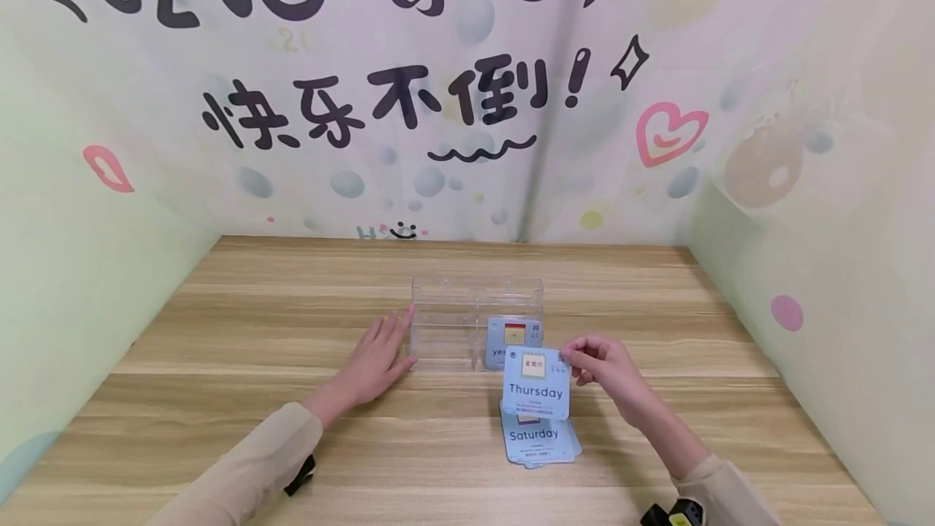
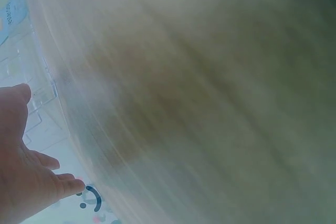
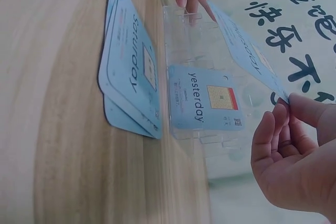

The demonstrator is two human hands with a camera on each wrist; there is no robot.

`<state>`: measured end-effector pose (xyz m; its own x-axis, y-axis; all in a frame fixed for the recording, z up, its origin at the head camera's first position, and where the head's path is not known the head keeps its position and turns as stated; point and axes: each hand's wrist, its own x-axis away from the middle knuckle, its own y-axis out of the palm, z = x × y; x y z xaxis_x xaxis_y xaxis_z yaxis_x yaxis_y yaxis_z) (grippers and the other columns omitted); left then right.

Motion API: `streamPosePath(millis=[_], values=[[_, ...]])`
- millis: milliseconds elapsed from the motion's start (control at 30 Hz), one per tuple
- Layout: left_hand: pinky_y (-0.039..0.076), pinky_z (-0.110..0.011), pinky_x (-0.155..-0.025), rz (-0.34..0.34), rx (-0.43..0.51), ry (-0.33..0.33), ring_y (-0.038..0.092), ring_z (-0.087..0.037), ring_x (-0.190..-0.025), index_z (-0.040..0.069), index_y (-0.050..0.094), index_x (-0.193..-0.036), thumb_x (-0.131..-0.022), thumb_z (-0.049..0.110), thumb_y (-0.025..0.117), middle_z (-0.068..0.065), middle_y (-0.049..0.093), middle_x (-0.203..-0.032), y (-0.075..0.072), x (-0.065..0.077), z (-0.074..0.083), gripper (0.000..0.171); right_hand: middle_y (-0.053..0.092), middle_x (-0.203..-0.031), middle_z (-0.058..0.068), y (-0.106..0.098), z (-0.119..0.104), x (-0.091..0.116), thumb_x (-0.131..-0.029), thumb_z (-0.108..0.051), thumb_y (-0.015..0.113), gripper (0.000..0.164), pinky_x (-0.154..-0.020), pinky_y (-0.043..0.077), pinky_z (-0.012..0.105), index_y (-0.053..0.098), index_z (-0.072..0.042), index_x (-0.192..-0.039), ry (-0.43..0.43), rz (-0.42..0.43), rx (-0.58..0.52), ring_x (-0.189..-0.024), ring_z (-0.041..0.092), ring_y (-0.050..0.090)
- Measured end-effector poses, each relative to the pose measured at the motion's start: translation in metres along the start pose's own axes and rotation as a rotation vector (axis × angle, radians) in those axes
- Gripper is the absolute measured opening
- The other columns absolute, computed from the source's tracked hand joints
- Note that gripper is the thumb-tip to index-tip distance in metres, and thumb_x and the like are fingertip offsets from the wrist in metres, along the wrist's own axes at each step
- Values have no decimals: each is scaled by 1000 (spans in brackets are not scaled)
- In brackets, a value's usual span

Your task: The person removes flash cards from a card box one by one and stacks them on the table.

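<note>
Blue Thurs card (image 1: 536,382), pinched in R fingers (image 1: 584,354), part-hides Sat stack (image 1: 539,441); L fingers (image 1: 391,331) straight beside clear holder (image 1: 444,341).

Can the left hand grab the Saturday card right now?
Probably yes, by reaching across: the left hand holds nothing, and the Saturday card lies on top of its pile. The Thursday card, held up by the right hand, might get in the way.

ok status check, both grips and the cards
Right grip pinching Thursday card by a corner. Left grip at clear rack's left edge. Saturday-topped pile on table. Possible obstruction: yesterday card in rack's right side.
</note>
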<state>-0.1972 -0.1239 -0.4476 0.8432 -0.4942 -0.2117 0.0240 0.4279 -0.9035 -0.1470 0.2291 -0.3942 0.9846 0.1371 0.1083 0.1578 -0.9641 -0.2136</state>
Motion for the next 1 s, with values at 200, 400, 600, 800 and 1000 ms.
streamPosePath(millis=[200,400,600,800,1000], values=[[15,-57,-105,3,-5,15,22,-44,-131,7,4,-146,-92,28,53,-27,26,-143,0,-1,0,76,59,-77,3,-5,7,3,-88,-14,60,24,-60,48,23,57,9,-97,27,-25,-13,-67,11,52],[15,-57,-105,11,2,23,23,-44,-130,8,3,-146,-92,28,52,-27,25,-143,1,-1,-1,76,60,-79,1,-7,13,4,-88,-13,59,20,-61,46,24,58,5,-95,66,-56,-38,-66,10,51],[15,-57,-105,13,10,18,22,-44,-130,9,3,-146,-92,29,52,-28,25,-142,2,-1,-2,76,60,-82,2,-9,19,6,-89,-16,58,22,-61,46,24,57,5,-96,84,-99,-15,-67,11,51],[15,-58,-105,10,14,9,22,-45,-130,10,3,-147,-92,30,52,-30,25,-141,1,-1,-2,76,60,-80,2,-8,25,6,-89,-15,57,22,-59,45,22,57,6,-96,87,-126,-17,-65,11,51],[15,-58,-105,3,13,1,22,-45,-130,9,4,-146,-92,28,53,-29,25,-142,0,0,0,76,58,-76,1,-3,33,4,-88,-13,58,17,-58,46,21,58,3,-93,107,-149,-47,-63,10,51]])
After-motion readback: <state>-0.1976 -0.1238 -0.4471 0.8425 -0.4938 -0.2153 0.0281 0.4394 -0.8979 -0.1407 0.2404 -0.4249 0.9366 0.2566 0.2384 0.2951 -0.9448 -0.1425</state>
